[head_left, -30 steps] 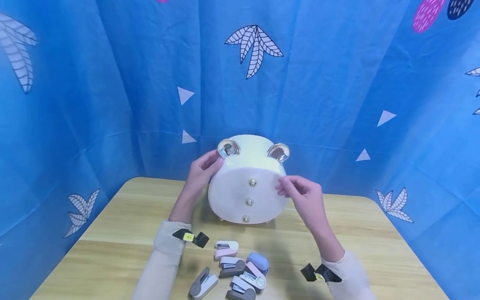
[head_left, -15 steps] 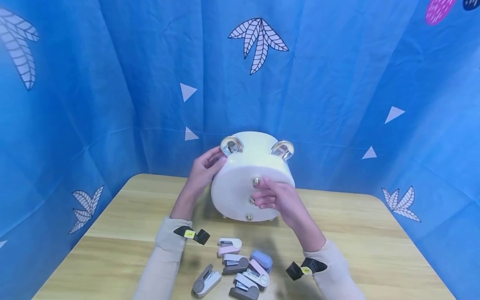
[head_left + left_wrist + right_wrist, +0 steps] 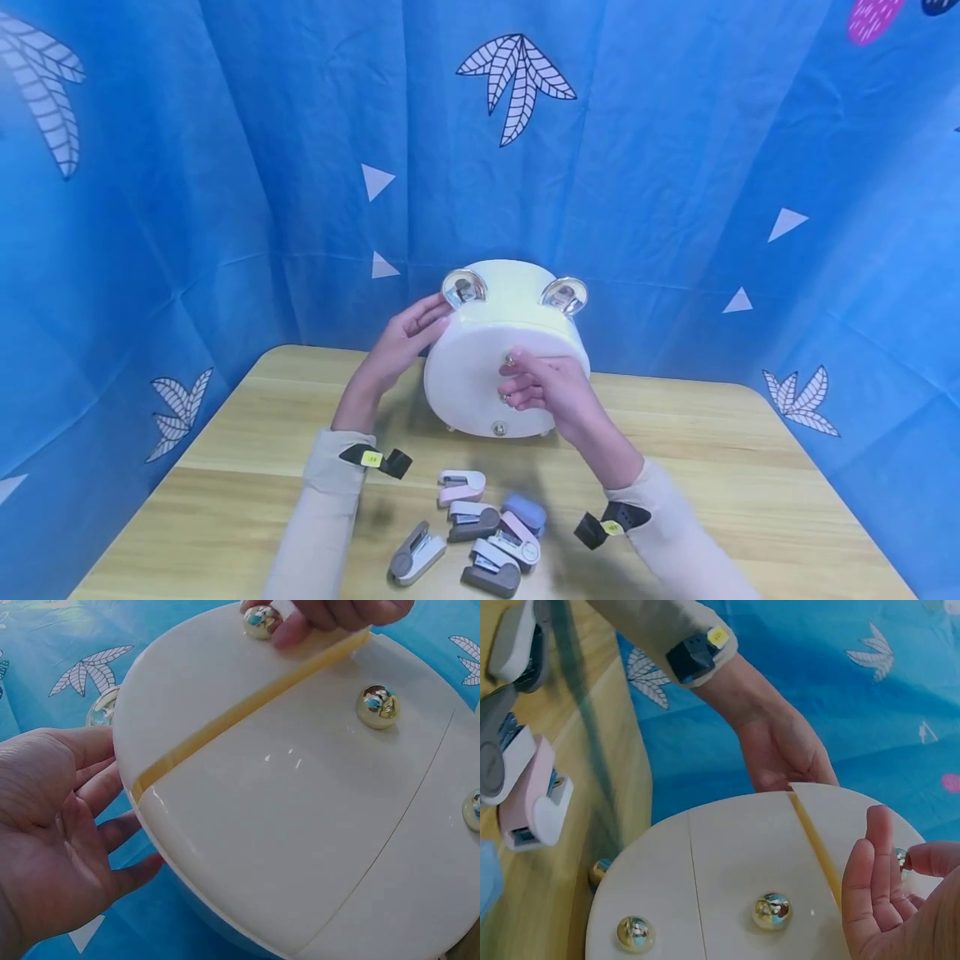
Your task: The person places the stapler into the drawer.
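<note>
A white rounded drawer box (image 3: pixel 465 375) with two shiny ear shapes stands on the table, its front bearing three round gold knobs. My right hand (image 3: pixel 558 390) pinches the top knob (image 3: pixel 261 622) between thumb and index finger, the other fingers loosely bent. Below the top drawer (image 3: pixel 199 682) runs a yellowish strip (image 3: pixel 247 710), where its front stands slightly out from the middle drawer (image 3: pixel 277 780). My left hand (image 3: pixel 396 350) rests against the box's left side below the ear, fingers extended and fingertips at its edge in the left wrist view (image 3: pixel 60 832).
Several small staplers lie on the wooden table (image 3: pixel 240 467) before the box, among them a pink-and-white stapler (image 3: pixel 461 487), a grey-and-white stapler (image 3: pixel 416 554) and a blue rounded item (image 3: pixel 525 512). A blue patterned curtain (image 3: pixel 637 208) hangs closely behind and at both sides.
My right hand has moved left from the box's right edge to its top knob and now pinches it. My left hand has stayed at the box's left side.
</note>
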The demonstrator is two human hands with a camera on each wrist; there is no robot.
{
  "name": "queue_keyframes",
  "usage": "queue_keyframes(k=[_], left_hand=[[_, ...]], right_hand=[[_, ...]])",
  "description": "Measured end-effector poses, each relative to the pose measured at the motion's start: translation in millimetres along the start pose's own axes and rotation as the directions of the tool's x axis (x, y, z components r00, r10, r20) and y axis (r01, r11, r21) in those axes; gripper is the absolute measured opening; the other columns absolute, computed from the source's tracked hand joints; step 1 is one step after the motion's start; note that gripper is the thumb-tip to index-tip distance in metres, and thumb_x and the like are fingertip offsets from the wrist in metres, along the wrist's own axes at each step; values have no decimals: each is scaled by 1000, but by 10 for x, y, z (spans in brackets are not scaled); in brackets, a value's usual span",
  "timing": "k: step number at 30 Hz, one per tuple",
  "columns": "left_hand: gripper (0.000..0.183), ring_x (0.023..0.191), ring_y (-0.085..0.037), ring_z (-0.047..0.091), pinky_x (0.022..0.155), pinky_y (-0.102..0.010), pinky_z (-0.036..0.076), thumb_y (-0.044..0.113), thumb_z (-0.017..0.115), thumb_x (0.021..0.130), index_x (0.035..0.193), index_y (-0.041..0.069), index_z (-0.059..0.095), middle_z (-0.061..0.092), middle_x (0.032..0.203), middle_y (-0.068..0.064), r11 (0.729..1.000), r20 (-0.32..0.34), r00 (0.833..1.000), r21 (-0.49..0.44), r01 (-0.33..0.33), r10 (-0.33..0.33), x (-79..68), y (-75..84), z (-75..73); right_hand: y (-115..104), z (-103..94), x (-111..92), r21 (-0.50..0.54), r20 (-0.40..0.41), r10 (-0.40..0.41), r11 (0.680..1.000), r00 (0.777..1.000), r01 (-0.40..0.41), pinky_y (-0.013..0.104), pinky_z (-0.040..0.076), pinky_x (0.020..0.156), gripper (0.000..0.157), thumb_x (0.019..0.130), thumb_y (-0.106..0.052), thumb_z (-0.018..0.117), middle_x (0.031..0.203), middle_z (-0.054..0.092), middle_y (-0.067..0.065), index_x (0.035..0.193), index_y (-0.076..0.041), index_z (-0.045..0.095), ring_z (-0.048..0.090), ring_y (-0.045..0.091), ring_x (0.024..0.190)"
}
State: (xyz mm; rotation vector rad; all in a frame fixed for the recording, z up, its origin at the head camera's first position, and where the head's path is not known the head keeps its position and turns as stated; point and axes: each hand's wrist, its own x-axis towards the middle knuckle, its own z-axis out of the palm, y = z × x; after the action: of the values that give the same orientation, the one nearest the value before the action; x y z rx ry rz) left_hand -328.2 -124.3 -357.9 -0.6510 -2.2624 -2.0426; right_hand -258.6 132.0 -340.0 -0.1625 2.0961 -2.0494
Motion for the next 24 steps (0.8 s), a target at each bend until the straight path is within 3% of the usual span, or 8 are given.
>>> queue_keyframes(k=[14, 24], left_hand=[[57, 149, -26, 41, 122, -50, 35, 24, 56, 106, 158, 14, 36, 46, 160, -8, 999, 87, 995, -26, -37, 39, 12, -35, -71], [57, 149, -25, 42, 120, -49, 37, 24, 56, 106, 159, 15, 36, 46, 160, -7, 999, 93, 995, -30, -44, 46, 10, -60, -74]], right_hand=[[-50, 45, -511, -169, 115, -106, 978, 988, 125, 32, 63, 66, 48, 105, -30, 58, 75, 77, 11, 104, 17, 70, 71, 13, 59], [4, 133, -794, -240, 120, -124, 959, 985, 150, 30, 62, 83, 47, 105, -37, 57, 77, 76, 17, 92, 5, 76, 73, 24, 59]])
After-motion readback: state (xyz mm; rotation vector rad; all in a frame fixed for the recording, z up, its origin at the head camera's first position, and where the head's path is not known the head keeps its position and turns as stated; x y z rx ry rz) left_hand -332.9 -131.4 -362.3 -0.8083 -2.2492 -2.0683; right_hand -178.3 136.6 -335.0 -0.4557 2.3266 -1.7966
